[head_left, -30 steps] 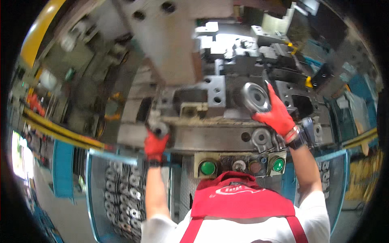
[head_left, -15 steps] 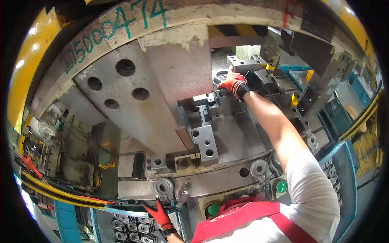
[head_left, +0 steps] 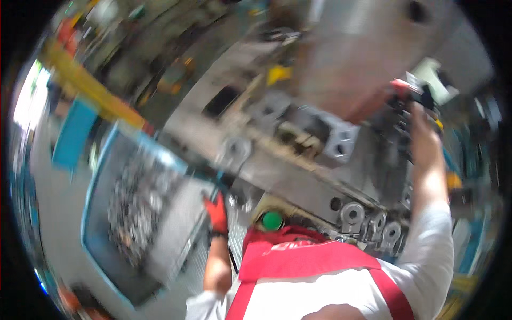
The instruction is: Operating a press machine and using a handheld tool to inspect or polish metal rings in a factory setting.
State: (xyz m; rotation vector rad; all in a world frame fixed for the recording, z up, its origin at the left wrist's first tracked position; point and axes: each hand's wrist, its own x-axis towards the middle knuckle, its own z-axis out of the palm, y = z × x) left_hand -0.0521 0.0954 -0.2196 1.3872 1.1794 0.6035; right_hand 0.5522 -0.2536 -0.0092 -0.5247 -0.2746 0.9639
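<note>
My left hand (head_left: 216,211), in a red glove, is low in front of me beside the blue-rimmed bin, its fingers stretched and apart with nothing visible in them. Just beyond it, a ring-ended metal part (head_left: 235,151) lies on the press bed's near edge (head_left: 290,184). My right hand (head_left: 401,92), also gloved in red, reaches far to the right by the press tooling. Motion blur smears its fingers, so whether it holds anything is unclear.
At left stands a blue-rimmed bin (head_left: 88,218) with many metal parts (head_left: 141,200). Several ring-ended parts (head_left: 352,214) line the bed's front edge at right. A green push button (head_left: 272,220) sits before my apron. A yellow rail (head_left: 88,80) runs at upper left.
My view has swung left and down, bringing the bin into full sight. My right hand has left the ring-shaped part in the tooling; my left hand remains low near the bed's edge.
</note>
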